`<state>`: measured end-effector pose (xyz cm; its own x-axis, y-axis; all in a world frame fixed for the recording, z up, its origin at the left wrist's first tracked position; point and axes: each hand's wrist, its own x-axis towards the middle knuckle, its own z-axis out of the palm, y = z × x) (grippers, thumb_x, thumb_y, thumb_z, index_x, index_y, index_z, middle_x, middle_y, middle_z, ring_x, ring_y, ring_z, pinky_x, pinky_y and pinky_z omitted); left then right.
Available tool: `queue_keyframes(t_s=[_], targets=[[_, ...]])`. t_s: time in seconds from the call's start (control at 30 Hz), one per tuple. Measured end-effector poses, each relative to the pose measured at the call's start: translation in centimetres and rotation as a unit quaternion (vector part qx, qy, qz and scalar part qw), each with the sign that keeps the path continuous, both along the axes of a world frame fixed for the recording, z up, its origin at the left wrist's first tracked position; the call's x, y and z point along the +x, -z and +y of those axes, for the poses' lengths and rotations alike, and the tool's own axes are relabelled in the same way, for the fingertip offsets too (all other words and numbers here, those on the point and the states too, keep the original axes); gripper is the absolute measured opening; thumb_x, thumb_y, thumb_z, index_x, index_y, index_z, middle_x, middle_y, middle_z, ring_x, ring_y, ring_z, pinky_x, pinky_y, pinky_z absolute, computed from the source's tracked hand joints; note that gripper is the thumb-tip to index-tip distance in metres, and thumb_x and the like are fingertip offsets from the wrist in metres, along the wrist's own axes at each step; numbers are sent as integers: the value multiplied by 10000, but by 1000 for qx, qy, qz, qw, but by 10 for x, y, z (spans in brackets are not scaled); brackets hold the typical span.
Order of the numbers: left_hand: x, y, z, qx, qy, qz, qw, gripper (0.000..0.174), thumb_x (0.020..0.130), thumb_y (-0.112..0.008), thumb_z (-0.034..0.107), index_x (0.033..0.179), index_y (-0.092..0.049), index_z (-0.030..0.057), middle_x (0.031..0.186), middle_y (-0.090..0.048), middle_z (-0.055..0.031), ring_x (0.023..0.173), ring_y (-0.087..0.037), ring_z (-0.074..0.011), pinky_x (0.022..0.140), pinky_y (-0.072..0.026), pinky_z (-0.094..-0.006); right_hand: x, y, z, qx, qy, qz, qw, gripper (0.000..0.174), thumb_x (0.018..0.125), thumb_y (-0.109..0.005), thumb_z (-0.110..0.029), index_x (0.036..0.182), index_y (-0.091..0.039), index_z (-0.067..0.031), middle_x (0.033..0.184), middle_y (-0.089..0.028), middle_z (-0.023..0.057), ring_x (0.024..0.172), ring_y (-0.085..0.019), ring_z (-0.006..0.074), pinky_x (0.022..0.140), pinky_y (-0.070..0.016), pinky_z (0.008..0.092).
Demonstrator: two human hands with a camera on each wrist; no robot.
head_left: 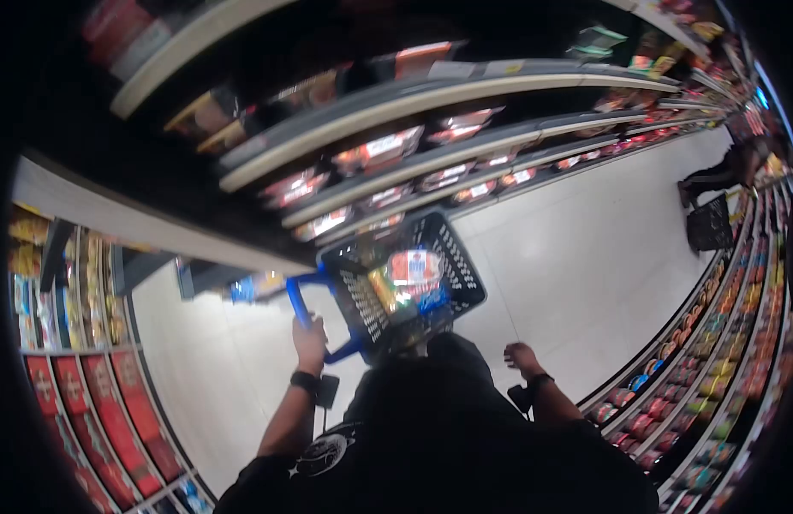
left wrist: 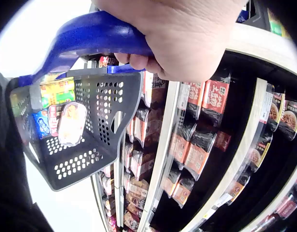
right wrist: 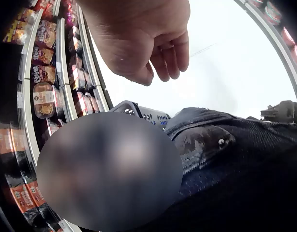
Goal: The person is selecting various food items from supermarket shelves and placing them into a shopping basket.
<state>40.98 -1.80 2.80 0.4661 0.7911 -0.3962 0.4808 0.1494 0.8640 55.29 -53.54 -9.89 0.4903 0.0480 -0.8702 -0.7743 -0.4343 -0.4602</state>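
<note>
A black shopping basket (head_left: 371, 330) hangs by its blue handle (head_left: 299, 300) from my left hand (head_left: 310, 343). In the left wrist view the fingers of my left hand (left wrist: 180, 36) are curled round the blue handle (left wrist: 98, 36), above the perforated basket (left wrist: 102, 140). Inside lie a clear-topped pack (left wrist: 72, 123), a blue packet (left wrist: 42, 124) and a yellow-green packet (left wrist: 56, 93). My right hand (head_left: 521, 360) hangs at my side, holding nothing. In the right wrist view my right hand (right wrist: 143, 41) has loosely bent fingers above the pale floor.
Shelves (head_left: 431, 103) of packaged food run along the front and left of the basket. Another shelf row (head_left: 670, 385) curves along the right. A person (head_left: 739, 163) stands farther up the aisle beside a dark basket (head_left: 710, 224). Pale floor (head_left: 585, 231) lies between the shelf rows.
</note>
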Motion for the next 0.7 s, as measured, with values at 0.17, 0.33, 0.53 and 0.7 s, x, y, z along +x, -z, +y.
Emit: queue_keyframes(t_s=[0.17,0.33,0.53,0.7], targets=[[-2,-1,-1,-74,-14,-54,996,212,896,-572,56,1079,-466,48,662,-469,-4,488,-449,-89,427,-376,-251,-50,-23,16,-7,15,-6,1000,247,893,-575,-192,1096,-588,-52,986,-642,76,886,-628,215,777,-518,383],[-2,3,-2,-74,-17,-85,993,199,902,-570,66,1069,-463,49,652,-467,-1,476,-442,-90,415,-364,-248,-73,-47,25,-9,-10,-3,1000,237,894,-568,-182,1084,-588,-42,987,-643,77,883,-628,214,762,-526,360],[-6,6,-3,-35,-6,-57,998,204,888,-587,89,1060,-490,40,652,-482,-3,478,-456,-96,412,-365,-257,-69,-44,16,9,19,-31,999,158,892,-562,-147,1038,-576,-88,925,-637,54,823,-628,185,704,-520,333],[-8,19,2,43,-1,4,999,285,821,-646,120,1043,-519,-4,762,-573,-99,589,-580,-200,535,-472,-346,-55,-38,4,37,42,-38,998,136,893,-584,-145,1024,-571,-108,918,-635,42,821,-633,180,706,-517,335]])
